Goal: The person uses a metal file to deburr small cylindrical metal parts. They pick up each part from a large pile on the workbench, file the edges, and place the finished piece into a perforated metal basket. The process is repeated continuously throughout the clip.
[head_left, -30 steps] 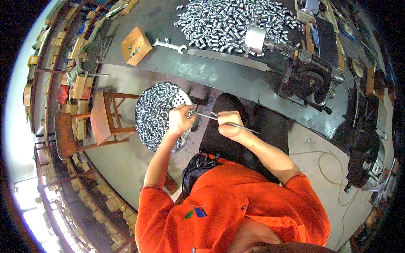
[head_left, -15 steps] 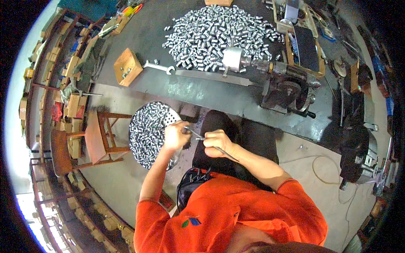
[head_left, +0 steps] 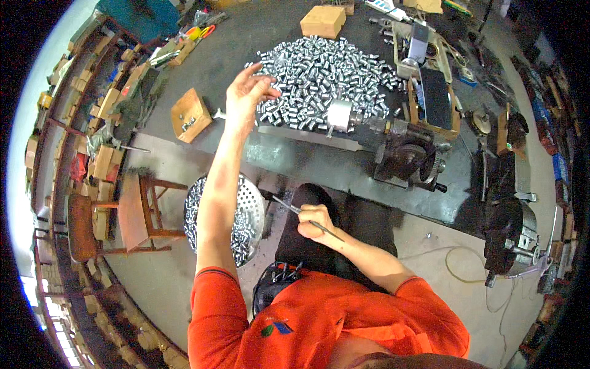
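Observation:
My left hand is stretched out over the left edge of a wide pile of small shiny metal sleeves on the bench. Its fingers are apart, and I see nothing held in them. Closer to my lap, my right hand is closed around a slim metal rod, whose tip points up and left while the other end runs back along my wrist. Below my left forearm stands a round perforated metal basin with many more sleeves in it; the forearm hides part of it.
A hand-cranked machine with a silver chuck sits at the bench's front edge. Left of the pile are a small wooden box and a partly covered wrench. A wooden chair stands beside the basin; shelves line the left.
My left hand has left the rod's tip above the basin and reached forward to the pile. My right hand still grips the rod. The view has shifted, showing more of the bench's far side.

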The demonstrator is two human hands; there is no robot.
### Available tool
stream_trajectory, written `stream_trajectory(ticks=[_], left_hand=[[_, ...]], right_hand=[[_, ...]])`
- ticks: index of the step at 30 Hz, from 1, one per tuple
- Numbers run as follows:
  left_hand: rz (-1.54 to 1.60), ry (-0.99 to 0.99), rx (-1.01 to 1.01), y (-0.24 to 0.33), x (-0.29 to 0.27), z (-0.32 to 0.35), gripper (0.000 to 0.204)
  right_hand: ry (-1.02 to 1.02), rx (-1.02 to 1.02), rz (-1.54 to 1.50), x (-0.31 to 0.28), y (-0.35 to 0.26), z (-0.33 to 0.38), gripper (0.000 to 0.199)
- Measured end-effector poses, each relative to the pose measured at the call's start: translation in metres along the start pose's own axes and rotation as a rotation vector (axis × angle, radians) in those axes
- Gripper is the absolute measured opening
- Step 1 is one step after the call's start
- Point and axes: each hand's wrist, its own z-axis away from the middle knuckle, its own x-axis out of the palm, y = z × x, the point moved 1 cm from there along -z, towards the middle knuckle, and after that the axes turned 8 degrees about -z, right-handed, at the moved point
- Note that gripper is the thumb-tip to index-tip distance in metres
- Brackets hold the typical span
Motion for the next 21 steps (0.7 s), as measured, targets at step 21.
stream_trajectory(ticks=[21], left_hand=[[-1.458, -0.224, -0.572, -0.219, -0.129, 0.282, 0.021]], right_hand=[[-0.019, 0.174, -0.101, 0.009, 0.006, 0.006, 0.025]])
